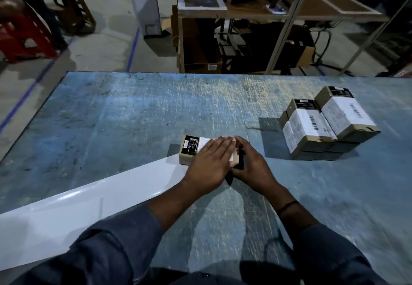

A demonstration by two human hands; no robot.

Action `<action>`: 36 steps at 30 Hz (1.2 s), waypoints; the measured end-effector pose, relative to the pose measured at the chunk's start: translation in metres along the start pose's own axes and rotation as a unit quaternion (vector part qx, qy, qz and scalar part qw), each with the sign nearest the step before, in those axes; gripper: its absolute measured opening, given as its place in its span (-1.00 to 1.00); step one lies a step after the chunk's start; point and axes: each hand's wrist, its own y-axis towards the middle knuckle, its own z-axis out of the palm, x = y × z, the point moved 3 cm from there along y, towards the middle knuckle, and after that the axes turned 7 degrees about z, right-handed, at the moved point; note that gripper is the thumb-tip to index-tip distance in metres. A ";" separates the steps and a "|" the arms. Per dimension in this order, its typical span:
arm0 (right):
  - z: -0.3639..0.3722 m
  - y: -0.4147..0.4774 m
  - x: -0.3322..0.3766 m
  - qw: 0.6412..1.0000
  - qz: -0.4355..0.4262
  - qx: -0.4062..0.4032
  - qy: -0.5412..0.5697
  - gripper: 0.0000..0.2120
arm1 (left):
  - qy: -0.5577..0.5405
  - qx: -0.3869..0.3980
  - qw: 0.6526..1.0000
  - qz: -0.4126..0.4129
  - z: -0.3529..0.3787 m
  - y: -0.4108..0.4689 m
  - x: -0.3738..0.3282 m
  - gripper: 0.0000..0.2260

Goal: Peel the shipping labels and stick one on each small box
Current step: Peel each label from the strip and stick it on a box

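Two dark blue sleeves [107,247] fill the bottom edge, one on each forearm, and a thin black band [287,205] circles the right wrist. To the near left of the grips, one long glossy white backing sheet [89,200] lies on the scratched blue counter [133,117], its far tip running up to the box they hold.

The left grip [209,162] lies flat, fingers straight and pressed together, on top of the one small box [189,151], covering most of its white label [204,142]. Only the box's left end with a black sticker shows past the fingers. The right grip [252,164] is curled round the box's right end, touching the left grip's fingertips at the far side. The box sits on the counter directly under both grips.

Well off to the far right of the grips stands one stack of boxes [323,128], two layers high. Three white barcoded labels show on its upper boxes; the lower layer is too dark to count.

Beyond the counter's far edge are a metal-framed workbench [245,15] with cluttered shelves, one white upright unit [145,4], one brown stool [71,6], one red stool [24,39], and blue floor tape [133,48].
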 end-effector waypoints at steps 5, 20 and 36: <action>-0.002 0.000 0.003 1.000 0.010 -0.007 0.018 -0.02 | -0.006 0.005 0.999 -0.036 -0.008 -0.018 0.036 -0.31; -0.015 0.010 0.023 0.998 0.012 0.053 -0.032 -0.32 | -0.078 0.011 0.991 -0.112 -0.013 -0.046 0.088 -0.07; 0.000 0.018 0.010 0.966 0.121 -0.053 0.221 -0.89 | -0.166 -0.033 0.970 -0.177 -0.018 -0.047 0.082 -0.49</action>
